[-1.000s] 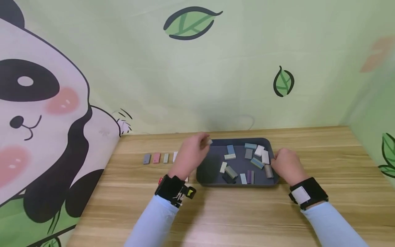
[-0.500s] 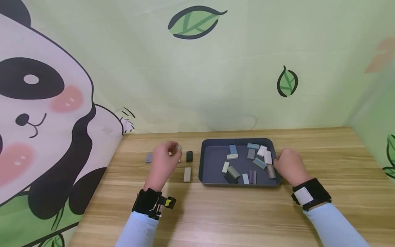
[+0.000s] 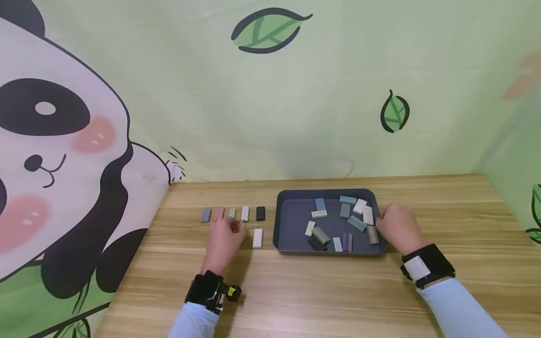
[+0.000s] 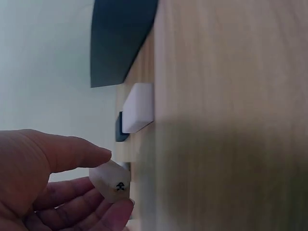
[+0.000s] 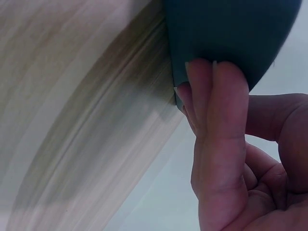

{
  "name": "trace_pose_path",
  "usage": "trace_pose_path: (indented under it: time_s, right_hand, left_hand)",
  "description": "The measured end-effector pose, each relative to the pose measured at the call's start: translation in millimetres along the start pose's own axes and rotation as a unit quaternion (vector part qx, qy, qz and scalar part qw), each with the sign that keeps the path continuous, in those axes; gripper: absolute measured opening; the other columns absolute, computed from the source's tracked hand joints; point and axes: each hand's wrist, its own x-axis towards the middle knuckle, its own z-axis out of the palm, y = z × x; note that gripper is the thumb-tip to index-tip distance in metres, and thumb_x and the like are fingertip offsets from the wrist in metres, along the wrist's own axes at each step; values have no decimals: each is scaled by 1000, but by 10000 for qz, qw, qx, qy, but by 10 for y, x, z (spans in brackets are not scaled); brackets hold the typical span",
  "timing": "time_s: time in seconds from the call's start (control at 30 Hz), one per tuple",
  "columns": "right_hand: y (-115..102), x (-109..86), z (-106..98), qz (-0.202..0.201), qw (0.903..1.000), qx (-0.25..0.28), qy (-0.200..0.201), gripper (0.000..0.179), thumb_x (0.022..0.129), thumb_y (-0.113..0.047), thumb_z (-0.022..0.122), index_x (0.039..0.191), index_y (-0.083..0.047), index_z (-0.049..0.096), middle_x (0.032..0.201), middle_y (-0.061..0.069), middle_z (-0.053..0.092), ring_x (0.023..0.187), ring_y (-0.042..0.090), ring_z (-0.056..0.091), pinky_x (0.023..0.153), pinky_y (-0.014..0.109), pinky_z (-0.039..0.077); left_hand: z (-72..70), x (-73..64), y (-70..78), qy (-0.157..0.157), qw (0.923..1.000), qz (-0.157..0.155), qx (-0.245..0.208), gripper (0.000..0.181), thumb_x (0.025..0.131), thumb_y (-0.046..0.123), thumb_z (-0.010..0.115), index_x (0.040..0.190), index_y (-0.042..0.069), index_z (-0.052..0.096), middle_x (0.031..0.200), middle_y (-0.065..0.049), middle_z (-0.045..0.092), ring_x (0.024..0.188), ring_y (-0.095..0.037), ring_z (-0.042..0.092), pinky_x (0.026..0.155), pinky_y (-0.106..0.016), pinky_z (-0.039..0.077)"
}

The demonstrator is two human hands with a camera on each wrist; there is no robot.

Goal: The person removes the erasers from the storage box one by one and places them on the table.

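Note:
My left hand (image 3: 222,241) is low over the table at the left, just in front of a row of small blocks. In the left wrist view its thumb and fingers pinch a small whitish block (image 4: 108,179) bearing a dark printed mark; the head view mostly hides it. My right hand (image 3: 397,227) grips the right edge of a dark grey tray (image 3: 291,223). The right wrist view shows several fingertips against the tray's outer wall (image 5: 221,33). Inside the tray lie several loose blocks, white, blue, grey, purple and black.
Behind the left hand runs the row: a blue-grey block (image 3: 205,215), a pink block (image 3: 219,213), a pale green block (image 3: 232,212), a white block (image 3: 245,213) and a black block (image 3: 260,213). Another white block (image 3: 257,238) lies nearer. A printed cloth wall (image 3: 270,117) stands behind the table.
My left hand has carried the pinched block from the tray's left rim leftward and down to the near side of the row. The right hand stays on the tray's edge.

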Motion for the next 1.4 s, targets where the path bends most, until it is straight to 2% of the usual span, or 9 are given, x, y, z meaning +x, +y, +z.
trace_pose_path:
  time_s: [0.13, 0.23, 0.4, 0.87, 1.0, 1.07, 1.23, 1.33, 1.4]
  right_hand:
    - [-1, -3, -1, 22, 10000, 14, -6, 38, 85, -11, 52, 47, -11, 47, 44, -4, 39, 40, 12, 43, 40, 25, 30]
    - [3, 0, 3, 14, 10000, -11, 43, 38, 85, -10, 53, 47, -11, 47, 43, -4, 38, 39, 12, 42, 40, 25, 30]
    - [13, 6, 20, -2, 10000, -34, 81, 39, 84, -10, 53, 46, -11, 46, 43, -4, 36, 39, 12, 41, 39, 24, 28]
    - [-17, -10, -6, 249, 9995, 92, -190, 37, 87, -11, 52, 50, -9, 50, 46, -3, 34, 41, 13, 41, 41, 24, 29]
    - [-20, -1, -10, 197, 9996, 89, -156, 37, 87, -11, 52, 50, -9, 49, 45, -4, 35, 41, 12, 41, 41, 24, 29]
    - [-21, 3, -9, 179, 9997, 90, -148, 37, 86, -11, 53, 50, -9, 50, 45, -4, 37, 41, 12, 41, 40, 24, 29]
    - [-8, 12, -2, 226, 9995, 124, -201, 35, 87, -11, 52, 52, -7, 55, 46, -2, 40, 42, 13, 43, 41, 25, 31]
    - [2, 12, 2, 252, 9994, 130, -200, 35, 87, -11, 52, 52, -8, 54, 46, -3, 39, 42, 13, 43, 41, 24, 30]
    - [8, 14, 9, 236, 9995, 115, -181, 36, 87, -11, 52, 50, -9, 51, 46, -3, 37, 42, 13, 42, 41, 24, 30]
  left_hand:
    - [56, -9, -18, -46, 9999, -155, 18, 20, 77, 15, 70, 91, 0, 68, 80, -7, 64, 70, -17, 57, 62, -29, 46]
    - [84, -12, -19, -31, 9998, -170, 73, 20, 77, 14, 68, 90, -1, 68, 78, -7, 64, 68, -17, 57, 60, -28, 46]
    - [107, -8, -10, 1, 9996, -235, 163, 20, 76, 15, 68, 89, -1, 68, 78, -7, 65, 68, -18, 57, 60, -28, 46]
    - [126, 12, 18, -134, 9982, -482, 325, 18, 77, 16, 67, 87, 1, 68, 79, -9, 64, 66, -18, 56, 55, -25, 42]
    - [115, 22, 36, -261, 9973, -567, 392, 16, 77, 16, 66, 85, 2, 67, 75, -8, 61, 62, -17, 54, 52, -25, 40]
    - [88, 26, 53, -347, 9966, -644, 375, 21, 77, 17, 66, 90, 1, 66, 77, -8, 60, 61, -17, 53, 51, -25, 39]
    - [-47, 68, 183, -315, 9983, -394, 309, 35, 79, 20, 66, 107, -1, 64, 106, -12, 59, 70, -19, 55, 55, -27, 43]
    - [-127, 116, 325, -300, 9985, 58, 455, 40, 82, 27, 66, 114, 3, 63, 116, -13, 61, 82, -21, 59, 64, -31, 47]
    - [-160, 144, 453, -449, 9972, 371, 462, 43, 83, 30, 66, 120, 8, 60, 120, -11, 62, 94, -22, 62, 75, -36, 49]
